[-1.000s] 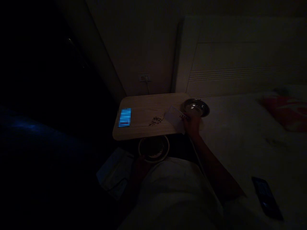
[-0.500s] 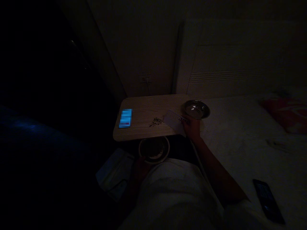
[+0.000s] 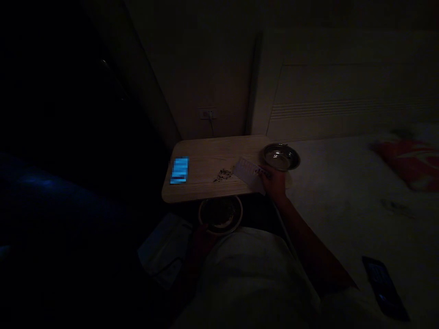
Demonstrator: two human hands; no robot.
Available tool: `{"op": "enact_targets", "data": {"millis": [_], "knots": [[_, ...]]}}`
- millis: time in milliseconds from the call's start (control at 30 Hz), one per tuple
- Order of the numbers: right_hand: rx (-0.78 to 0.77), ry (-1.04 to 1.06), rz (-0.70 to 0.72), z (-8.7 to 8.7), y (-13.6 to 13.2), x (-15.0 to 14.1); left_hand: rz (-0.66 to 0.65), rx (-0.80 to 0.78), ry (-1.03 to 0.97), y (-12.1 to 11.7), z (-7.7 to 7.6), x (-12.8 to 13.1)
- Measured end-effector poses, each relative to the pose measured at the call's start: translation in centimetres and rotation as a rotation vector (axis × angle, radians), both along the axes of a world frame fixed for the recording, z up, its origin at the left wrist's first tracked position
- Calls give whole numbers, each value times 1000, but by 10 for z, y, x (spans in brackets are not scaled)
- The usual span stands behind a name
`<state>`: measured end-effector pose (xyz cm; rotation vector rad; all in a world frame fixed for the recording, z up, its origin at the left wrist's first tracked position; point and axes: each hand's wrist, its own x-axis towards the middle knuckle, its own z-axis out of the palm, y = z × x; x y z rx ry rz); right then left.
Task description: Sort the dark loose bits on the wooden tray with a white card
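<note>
In dim light, my right hand [image 3: 274, 183] grips a pale, flat card-like piece [image 3: 247, 173] that rests on the wooden table. Left of the card lies a scatter of small dark bits [image 3: 223, 174], too small to name. Below the table's front edge, my left hand [image 3: 203, 235] is closed on the near left rim of a round bowl [image 3: 238, 224]. That bowl has dark contents with a paler patch. Beyond my right hand, at the table's right end, stands a shiny metal bowl [image 3: 281, 156].
A lit phone [image 3: 179, 170] lies on the left of the small table [image 3: 206, 151]. To the right is a bed [image 3: 329, 183] with a dark phone [image 3: 384, 288] and a red cloth [image 3: 408, 164]. A plugged-in socket [image 3: 207, 114] is on the wall behind.
Both hands keep nearly the same places. The card and the dark bits show no clear movement, and the bowl stays in my left hand.
</note>
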<state>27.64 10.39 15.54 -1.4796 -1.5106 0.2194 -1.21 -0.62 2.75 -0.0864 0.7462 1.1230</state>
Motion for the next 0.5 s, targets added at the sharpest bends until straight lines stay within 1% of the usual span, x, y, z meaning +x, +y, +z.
{"op": "enact_targets", "data": {"millis": [100, 200, 267, 367, 500], "knots": [[8, 0, 56, 0, 1, -1, -33, -29, -47, 0, 9, 3], [7, 5, 40, -1, 0, -1, -21, -35, -64, 0, 16, 5], [9, 13, 35, -2, 0, -1, -30, -31, -76, 0, 18, 5], [5, 12, 71, -3, -2, -4, -40, -16, -77, 0, 13, 4], [3, 18, 50, -3, -6, -7, -64, 9, -29, 0, -1, 1]]}}
